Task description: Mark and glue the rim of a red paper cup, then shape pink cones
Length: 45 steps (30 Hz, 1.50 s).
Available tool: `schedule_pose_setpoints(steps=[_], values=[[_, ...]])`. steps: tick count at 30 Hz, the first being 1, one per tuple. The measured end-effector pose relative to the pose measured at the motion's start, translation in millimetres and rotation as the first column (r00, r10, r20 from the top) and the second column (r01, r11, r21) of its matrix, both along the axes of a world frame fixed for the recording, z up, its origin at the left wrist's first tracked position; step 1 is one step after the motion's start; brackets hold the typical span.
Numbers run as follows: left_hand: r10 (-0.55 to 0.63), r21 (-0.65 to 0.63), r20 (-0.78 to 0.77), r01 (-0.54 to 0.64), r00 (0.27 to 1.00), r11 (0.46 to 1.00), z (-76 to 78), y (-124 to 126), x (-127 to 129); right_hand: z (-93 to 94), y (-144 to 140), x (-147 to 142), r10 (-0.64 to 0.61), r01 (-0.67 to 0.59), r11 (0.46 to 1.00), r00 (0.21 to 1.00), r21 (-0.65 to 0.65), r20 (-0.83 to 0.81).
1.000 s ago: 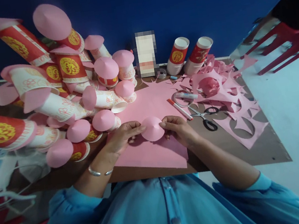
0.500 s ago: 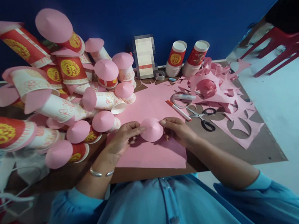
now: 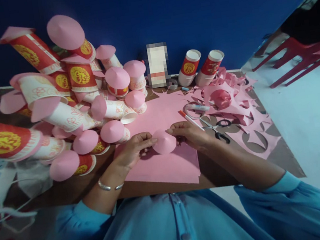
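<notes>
A small pink paper cone [image 3: 164, 142], shallow and with its tip facing me, is held between my two hands. My left hand [image 3: 140, 145] pinches its left edge between thumb and fingers. At the cone's upper right rim, my right hand [image 3: 190, 133] grips it with thumb and forefinger; the other fingers are curled and partly hidden. Beneath lie pink paper sheets [image 3: 167, 169] on the brown table. Right of my right hand are scissors [image 3: 215, 127] with black handles and a white marker [image 3: 189, 119] with a red-orange cap.
Paper cups with pink cone tops [image 3: 81, 75] are piled at the left. Two stacks of cups [image 3: 190, 67] stand by the blue wall. Pink paper offcuts [image 3: 234, 96] cover the table's right side. A red plastic stool [image 3: 300, 55] with a seated person is at far right.
My right hand has shifted from the cone's right edge up to its upper right rim. My left hand still holds the left edge. The view has tilted slightly.
</notes>
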<state>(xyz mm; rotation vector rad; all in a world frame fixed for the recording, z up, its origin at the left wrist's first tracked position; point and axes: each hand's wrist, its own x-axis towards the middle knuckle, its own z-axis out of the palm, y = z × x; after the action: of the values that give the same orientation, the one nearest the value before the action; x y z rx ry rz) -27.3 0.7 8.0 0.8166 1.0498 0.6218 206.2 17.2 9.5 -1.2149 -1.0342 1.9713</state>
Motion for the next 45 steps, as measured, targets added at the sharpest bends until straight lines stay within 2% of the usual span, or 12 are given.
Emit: schedule_pose_setpoints(steps=[6,12,17,29,32,34,37,40,43,45], values=[[-0.011,-0.019,0.025,0.011,1.000,1.000,-1.4,0.2,-0.2,-13.4,-4.0,0.0,-0.027,0.028,0.999,0.997,0.015,-0.066],[0.002,-0.038,0.030,-0.001,1.000,0.999,-1.7,-0.3,-0.5,-13.3,-7.2,0.5,-0.043,0.044,0.999,0.997,0.006,-0.072],[0.016,-0.034,0.029,-0.015,0.999,0.999,-3.3,0.7,-0.9,-14.2,-8.9,6.1,0.000,0.000,1.000,0.998,-0.010,-0.056],[0.016,-0.058,0.050,-0.013,0.999,0.998,-3.4,0.4,-0.2,-17.0,-7.5,8.2,0.037,-0.039,0.999,0.990,-0.013,-0.133],[0.009,-0.050,0.045,-0.007,0.999,0.999,-3.3,0.4,-0.6,-14.7,-8.8,9.0,0.030,-0.029,0.999,0.996,0.024,-0.081],[0.010,-0.042,0.033,-0.008,0.999,0.999,-2.9,0.0,-1.2,-12.1,-10.1,12.2,-0.003,0.003,0.994,1.000,0.113,-0.001],[0.019,-0.028,0.007,-0.019,1.000,0.999,-2.8,-0.6,-2.8,-6.7,-13.2,20.8,-0.130,0.082,0.946,0.982,0.315,0.137],[0.040,0.004,-0.024,-0.040,0.999,0.999,-4.4,-0.7,-4.3,-0.5,-19.0,27.6,-0.256,0.117,0.845,0.945,0.522,0.203],[0.142,0.115,-0.065,-0.134,0.988,0.984,-5.5,-2.8,-5.5,3.8,-28.8,25.7,-0.253,0.034,0.727,0.942,0.685,0.222],[0.234,0.270,-0.096,-0.201,0.968,0.942,-4.2,-6.9,-6.6,4.3,-36.5,20.2,-0.221,-0.019,0.656,0.951,0.755,0.216]])
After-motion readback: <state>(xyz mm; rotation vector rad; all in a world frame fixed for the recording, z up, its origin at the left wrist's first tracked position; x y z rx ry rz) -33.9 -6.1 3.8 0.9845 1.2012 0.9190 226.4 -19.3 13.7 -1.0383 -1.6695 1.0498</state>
